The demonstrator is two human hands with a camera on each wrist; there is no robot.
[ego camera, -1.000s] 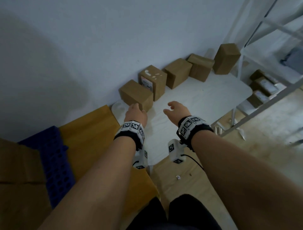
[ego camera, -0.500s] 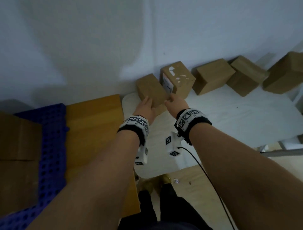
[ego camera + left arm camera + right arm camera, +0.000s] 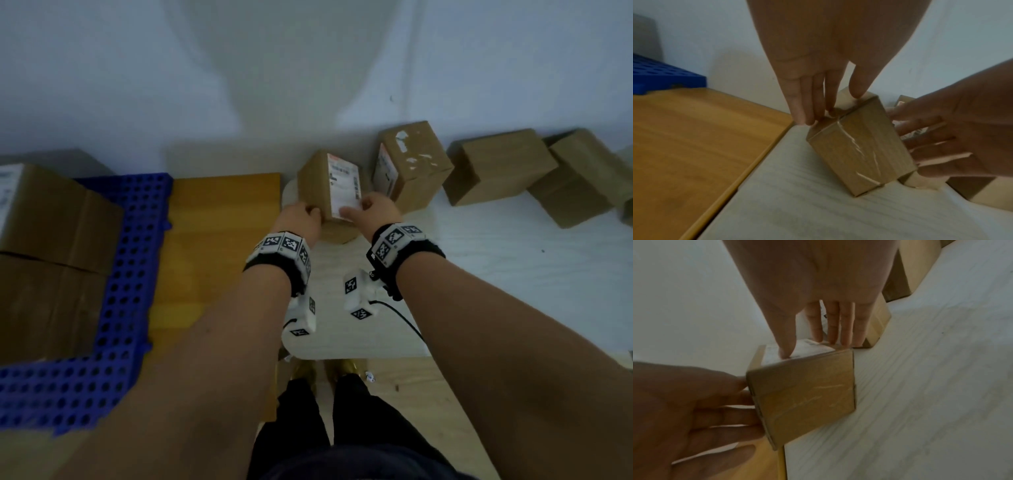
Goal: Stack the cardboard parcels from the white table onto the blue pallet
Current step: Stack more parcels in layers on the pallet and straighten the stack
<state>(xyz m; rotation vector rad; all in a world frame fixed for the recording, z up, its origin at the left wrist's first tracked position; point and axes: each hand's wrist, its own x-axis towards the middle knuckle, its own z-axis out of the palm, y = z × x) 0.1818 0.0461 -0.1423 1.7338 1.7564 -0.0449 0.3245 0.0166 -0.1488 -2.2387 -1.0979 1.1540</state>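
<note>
A small cardboard parcel (image 3: 320, 186) with a white label stands tilted at the left end of the white table (image 3: 513, 274). My left hand (image 3: 301, 219) grips its left side, fingers down that face and thumb on the top edge (image 3: 830, 104). My right hand (image 3: 370, 212) grips the right side, thumb on the label (image 3: 813, 345). In the wrist views the parcel (image 3: 859, 154) (image 3: 803, 394) rests on one lower edge. The blue pallet (image 3: 130, 274) lies to the left, with large cardboard boxes (image 3: 51, 240) on it.
Three more parcels (image 3: 411, 164) (image 3: 496, 168) (image 3: 575, 178) stand along the wall on the table, the nearest close behind my right hand. A yellow wooden board (image 3: 219, 240) lies between table and pallet. My legs stand at the table's near edge.
Both hands have reached the parcel, closed on its sides and tipped it up, so its label now shows. The view has swung left, bringing the pallet further in.
</note>
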